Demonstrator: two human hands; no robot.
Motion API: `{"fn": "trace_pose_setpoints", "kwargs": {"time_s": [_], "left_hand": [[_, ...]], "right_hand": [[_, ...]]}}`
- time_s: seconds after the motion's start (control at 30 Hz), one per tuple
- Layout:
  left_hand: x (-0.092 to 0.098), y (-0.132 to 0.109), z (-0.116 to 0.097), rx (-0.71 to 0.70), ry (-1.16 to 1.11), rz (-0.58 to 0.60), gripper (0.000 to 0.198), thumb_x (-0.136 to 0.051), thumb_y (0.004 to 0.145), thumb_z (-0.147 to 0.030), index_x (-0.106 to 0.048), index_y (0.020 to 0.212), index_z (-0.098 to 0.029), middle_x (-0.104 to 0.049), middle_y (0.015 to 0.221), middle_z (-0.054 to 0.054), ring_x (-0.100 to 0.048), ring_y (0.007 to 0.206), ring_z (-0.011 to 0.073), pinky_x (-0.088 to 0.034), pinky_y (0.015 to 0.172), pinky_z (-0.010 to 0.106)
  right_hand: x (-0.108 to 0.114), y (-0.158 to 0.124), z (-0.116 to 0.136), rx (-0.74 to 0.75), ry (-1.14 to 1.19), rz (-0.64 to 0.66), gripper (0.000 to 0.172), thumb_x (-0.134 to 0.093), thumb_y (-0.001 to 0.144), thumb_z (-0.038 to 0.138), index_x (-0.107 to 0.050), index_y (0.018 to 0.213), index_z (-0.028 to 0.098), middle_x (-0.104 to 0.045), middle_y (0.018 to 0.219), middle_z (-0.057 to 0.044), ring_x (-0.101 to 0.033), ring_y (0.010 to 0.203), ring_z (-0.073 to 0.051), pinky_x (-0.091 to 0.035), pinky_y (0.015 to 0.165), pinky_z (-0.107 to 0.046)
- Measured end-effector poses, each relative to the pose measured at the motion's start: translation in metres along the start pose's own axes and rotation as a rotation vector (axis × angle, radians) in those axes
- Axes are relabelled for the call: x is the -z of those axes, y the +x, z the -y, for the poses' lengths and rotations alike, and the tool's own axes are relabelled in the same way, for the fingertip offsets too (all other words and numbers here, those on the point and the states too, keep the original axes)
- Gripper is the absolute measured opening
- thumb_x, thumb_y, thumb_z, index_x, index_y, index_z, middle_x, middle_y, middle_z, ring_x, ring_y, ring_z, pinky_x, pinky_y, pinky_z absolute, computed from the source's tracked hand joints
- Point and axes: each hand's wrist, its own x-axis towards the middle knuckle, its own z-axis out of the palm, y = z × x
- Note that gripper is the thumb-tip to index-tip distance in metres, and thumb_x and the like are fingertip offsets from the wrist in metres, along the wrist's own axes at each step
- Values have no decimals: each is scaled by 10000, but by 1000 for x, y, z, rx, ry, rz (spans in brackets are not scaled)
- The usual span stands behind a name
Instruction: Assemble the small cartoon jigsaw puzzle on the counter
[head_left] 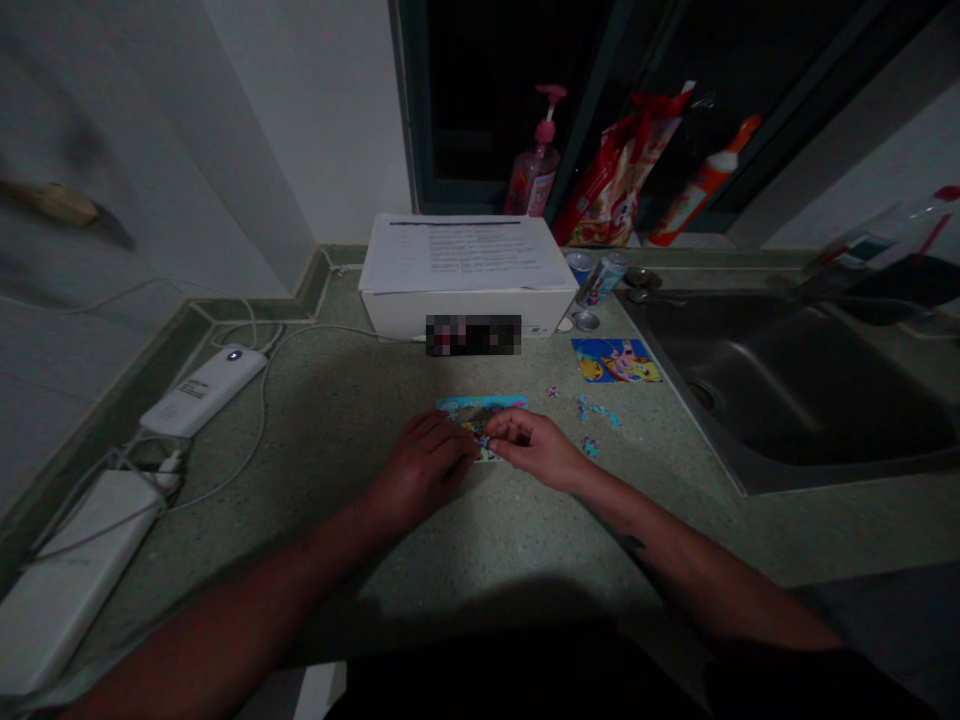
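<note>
The puzzle [480, 402] between the left hand [429, 462], bent so I can't tell if it grips anything, and the right hand [534, 446], pinching a small piece [484, 442], could come apart if either hand bumps it.

I'm in what looks like a kitchen: a steel sink [795, 400] is set into my speckled counter [337, 560], and a pump bottle [534, 178] stands by the window [487, 100].

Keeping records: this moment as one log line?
left hand: at puzzle | right hand: at puzzle | loose pieces: right of puzzle | picture card: beside sink
</note>
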Motion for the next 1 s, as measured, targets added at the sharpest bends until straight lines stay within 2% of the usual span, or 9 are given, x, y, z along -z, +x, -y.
{"fn": "trace_pose_setpoints", "kwargs": {"time_s": [0.27,0.53,0.8,1.0], "left_hand": [[-1,0,0,-39,-34,49,90,-639,1024,-180,-709,1019,-236,-801,994,28,-745,934,189,-547,1040,432],[-1,1,1,-50,-28,52,76,-642,1030,-192,-697,1002,-235,-806,995,21,-750,931,186,-549,1038,423],[0,1,0,-60,-17,39,70,-635,1028,-181,-679,1002,-228,-801,995,19,-743,927,187,-554,1024,417],[-1,1,0,-62,-13,17,53,-666,1013,-170,-676,1014,-222,-796,1003,25,-737,931,188,-540,1033,424]], "right_hand": [[1,-1,1,-19,-33,-1,125,-737,908,339,-736,943,218,-585,679,45,-488,597,-114,-410,572,-256],[2,-2,3,0,-38,4,132,-713,907,326,-783,960,228,-621,713,29,-479,607,-115,-390,564,-258],[3,-3,4,23,-19,40,205,-693,914,347,-779,1055,225,-632,730,31,-488,590,-110,-390,560,-256],[1,-2,3,-5,28,13,193,-750,857,380,-720,940,208,-579,676,51,-499,598,-108,-413,579,-252]]}}
